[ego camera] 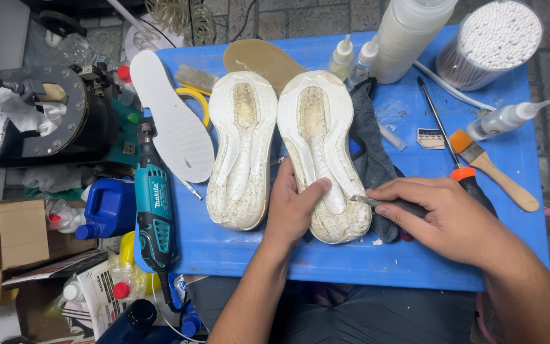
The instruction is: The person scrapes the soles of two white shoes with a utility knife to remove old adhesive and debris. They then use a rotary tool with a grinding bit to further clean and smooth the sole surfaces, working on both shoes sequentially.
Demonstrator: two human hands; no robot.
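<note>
Two white foam shoe midsoles lie side by side on a blue table. My left hand presses on the lower part of the right midsole, thumb across its centre groove. My right hand grips a small knife whose blade tip touches the right edge of that midsole near its heel. The left midsole lies untouched beside it. A grey cloth sits under the right midsole's edge.
A teal rotary tool, a white insole, a tan insole, glue bottles, a screwdriver, a paintbrush and a tub of cotton swabs surround the soles. A black machine and boxes stand left.
</note>
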